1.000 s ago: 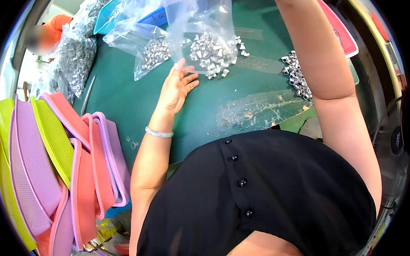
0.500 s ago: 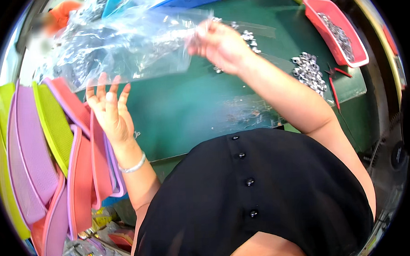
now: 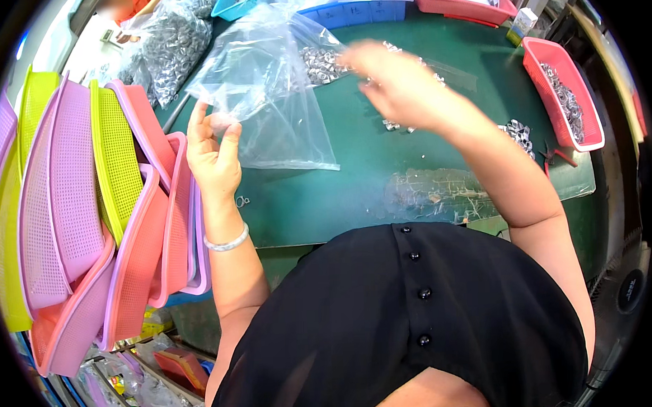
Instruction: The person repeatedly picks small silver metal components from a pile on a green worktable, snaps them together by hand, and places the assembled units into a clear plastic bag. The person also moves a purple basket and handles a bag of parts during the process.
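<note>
Fingers of your left hand pinch a clear plastic bag over the green table. Right of the bag, your right hand is blurred, its fingers' grip impossible to tell. Farther right of the bag sits a pink basket of metal pieces.

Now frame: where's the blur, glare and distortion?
Head view: right hand smeared, probably by motion, its fingers indistinct, while the left hand is much crisper; head view again: pale glare streaks on the clear bag; also head view: fisheye curves the stacked baskets near the left rim, and the corners go black.
</note>
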{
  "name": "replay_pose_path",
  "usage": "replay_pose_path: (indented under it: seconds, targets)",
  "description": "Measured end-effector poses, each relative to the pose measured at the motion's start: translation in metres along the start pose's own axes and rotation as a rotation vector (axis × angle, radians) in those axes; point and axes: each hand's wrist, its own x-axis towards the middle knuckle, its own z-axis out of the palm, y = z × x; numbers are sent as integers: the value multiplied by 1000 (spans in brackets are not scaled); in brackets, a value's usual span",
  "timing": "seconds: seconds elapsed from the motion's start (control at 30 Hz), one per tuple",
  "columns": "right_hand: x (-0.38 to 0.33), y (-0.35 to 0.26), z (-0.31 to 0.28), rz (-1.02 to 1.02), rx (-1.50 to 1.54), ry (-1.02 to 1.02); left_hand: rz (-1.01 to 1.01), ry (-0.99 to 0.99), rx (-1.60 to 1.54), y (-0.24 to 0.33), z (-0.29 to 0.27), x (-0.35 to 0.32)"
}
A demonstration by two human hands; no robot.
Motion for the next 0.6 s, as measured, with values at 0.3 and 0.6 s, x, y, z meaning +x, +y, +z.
replay_pose_path:
  seconds: [0.3,0.6]
  targets:
    - [58,-19,-3,-459,-126,-206,70,-84,-109,19,19,5]
    - [59,-66,21,-814,-287,-11,-381,-447,714,55,7,62]
